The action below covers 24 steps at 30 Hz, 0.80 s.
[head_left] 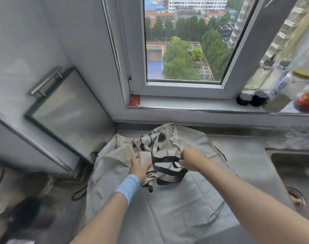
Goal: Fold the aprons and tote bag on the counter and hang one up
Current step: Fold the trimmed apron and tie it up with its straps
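Black handles (167, 158) pinched in right hand (193, 159); left hand (139, 167) grips tote bag (160, 138) near counter's (247, 147) back edge. Tote fold looks underway; next, tuck handles in.

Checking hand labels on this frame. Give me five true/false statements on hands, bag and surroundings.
1. The right hand pinches a black strap of the tote bag. True.
2. The left hand lies flat and empty on the counter. False: it grips a pale fold of the tote bag.
3. The sink is on the person's left. False: it is on the right.
4. Bottles stand at the right end of the windowsill. True.
5. The tote bag hangs from a hook. False: it lies crumpled on a grey cloth spread over the counter.
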Each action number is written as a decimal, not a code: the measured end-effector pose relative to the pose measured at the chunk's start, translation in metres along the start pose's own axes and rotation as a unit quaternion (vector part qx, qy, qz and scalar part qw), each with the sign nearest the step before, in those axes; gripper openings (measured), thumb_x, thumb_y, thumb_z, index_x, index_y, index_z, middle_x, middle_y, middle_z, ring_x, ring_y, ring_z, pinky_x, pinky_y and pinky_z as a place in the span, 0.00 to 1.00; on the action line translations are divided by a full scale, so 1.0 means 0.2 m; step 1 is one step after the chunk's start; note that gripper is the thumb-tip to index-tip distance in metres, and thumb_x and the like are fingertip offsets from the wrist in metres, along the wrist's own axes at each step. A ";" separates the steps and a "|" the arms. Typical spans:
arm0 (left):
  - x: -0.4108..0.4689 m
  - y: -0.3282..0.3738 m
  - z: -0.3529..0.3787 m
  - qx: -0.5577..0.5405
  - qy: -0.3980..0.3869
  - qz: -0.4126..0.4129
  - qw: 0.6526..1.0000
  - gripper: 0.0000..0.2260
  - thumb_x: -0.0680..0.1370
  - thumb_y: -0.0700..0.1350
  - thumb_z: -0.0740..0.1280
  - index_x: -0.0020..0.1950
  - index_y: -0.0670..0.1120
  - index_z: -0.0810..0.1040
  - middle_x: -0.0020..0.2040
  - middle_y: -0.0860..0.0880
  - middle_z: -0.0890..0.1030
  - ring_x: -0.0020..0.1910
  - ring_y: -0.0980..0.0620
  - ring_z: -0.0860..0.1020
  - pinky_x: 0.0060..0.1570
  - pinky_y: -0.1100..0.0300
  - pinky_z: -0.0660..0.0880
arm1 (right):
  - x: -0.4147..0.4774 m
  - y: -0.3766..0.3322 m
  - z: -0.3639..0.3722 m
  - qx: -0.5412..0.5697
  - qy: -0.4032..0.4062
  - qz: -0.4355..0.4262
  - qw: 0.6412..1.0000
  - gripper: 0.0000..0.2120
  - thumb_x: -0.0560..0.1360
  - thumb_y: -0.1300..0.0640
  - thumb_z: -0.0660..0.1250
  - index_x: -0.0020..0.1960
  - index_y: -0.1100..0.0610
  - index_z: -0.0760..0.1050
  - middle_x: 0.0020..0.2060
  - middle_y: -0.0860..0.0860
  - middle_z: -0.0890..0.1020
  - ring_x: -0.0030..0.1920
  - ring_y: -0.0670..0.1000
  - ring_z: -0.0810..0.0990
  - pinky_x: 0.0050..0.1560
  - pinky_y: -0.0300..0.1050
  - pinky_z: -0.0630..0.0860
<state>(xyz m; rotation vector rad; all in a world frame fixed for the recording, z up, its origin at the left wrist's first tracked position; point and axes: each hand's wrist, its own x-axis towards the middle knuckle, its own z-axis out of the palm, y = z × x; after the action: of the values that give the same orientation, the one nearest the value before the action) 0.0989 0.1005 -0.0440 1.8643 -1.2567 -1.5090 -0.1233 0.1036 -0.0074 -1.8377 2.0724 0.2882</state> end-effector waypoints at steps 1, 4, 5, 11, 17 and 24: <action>0.01 -0.07 0.04 0.009 0.010 -0.002 1.000 0.24 0.80 0.47 0.63 0.74 0.47 0.58 0.69 0.44 0.69 0.65 0.42 0.71 0.63 0.57 0.65 | 0.00 0.01 0.08 0.009 -0.013 0.001 1.000 0.10 0.73 0.49 0.63 0.46 0.53 0.79 0.43 0.52 0.81 0.49 0.58 0.81 0.42 0.43 0.69; 0.06 -0.25 0.09 0.089 0.022 -0.003 0.996 0.20 0.83 0.48 0.54 0.75 0.49 0.57 0.71 0.42 0.69 0.63 0.40 0.73 0.60 0.55 0.67 | 0.03 0.01 0.26 0.019 -0.032 -0.020 0.999 0.09 0.75 0.50 0.62 0.37 0.52 0.72 0.39 0.50 0.76 0.42 0.56 0.75 0.39 0.44 0.67; 0.07 -0.29 0.10 0.122 0.026 0.009 0.992 0.20 0.82 0.47 0.53 0.75 0.49 0.58 0.70 0.41 0.71 0.62 0.40 0.73 0.59 0.54 0.68 | 0.03 0.00 0.30 0.018 -0.027 -0.024 0.999 0.09 0.75 0.51 0.62 0.37 0.52 0.71 0.39 0.50 0.76 0.42 0.56 0.74 0.39 0.44 0.67; 0.08 -0.39 0.10 0.396 0.195 0.155 0.884 0.23 0.73 0.44 0.70 0.67 0.52 0.73 0.66 0.47 0.72 0.61 0.44 0.71 0.58 0.51 0.70 | 0.10 -0.03 0.45 0.056 0.086 -0.067 0.992 0.11 0.72 0.58 0.65 0.51 0.48 0.82 0.48 0.50 0.79 0.53 0.56 0.75 0.49 0.48 0.71; 0.16 -0.38 -0.01 0.456 -0.012 0.413 0.788 0.24 0.63 0.33 0.74 0.57 0.47 0.81 0.57 0.47 0.80 0.56 0.45 0.76 0.48 0.51 0.79 | 0.04 -0.09 0.47 0.078 0.293 -0.176 0.937 0.14 0.62 0.71 0.66 0.43 0.56 0.77 0.43 0.53 0.75 0.44 0.56 0.71 0.42 0.47 0.66; 0.15 -0.46 -0.04 0.392 -0.020 0.380 0.838 0.26 0.72 0.29 0.65 0.69 0.45 0.70 0.74 0.49 0.66 0.69 0.49 0.71 0.64 0.53 0.72 | -0.03 -0.14 0.70 0.061 0.102 -0.204 0.972 0.17 0.70 0.56 0.67 0.58 0.54 0.77 0.53 0.53 0.79 0.52 0.58 0.78 0.48 0.53 0.75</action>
<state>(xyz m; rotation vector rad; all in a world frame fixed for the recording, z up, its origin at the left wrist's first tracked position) 0.1406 0.1190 -0.1298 1.3626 -2.5001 -0.6151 -0.0764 0.1579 -0.1311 -2.2317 1.7268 -0.1377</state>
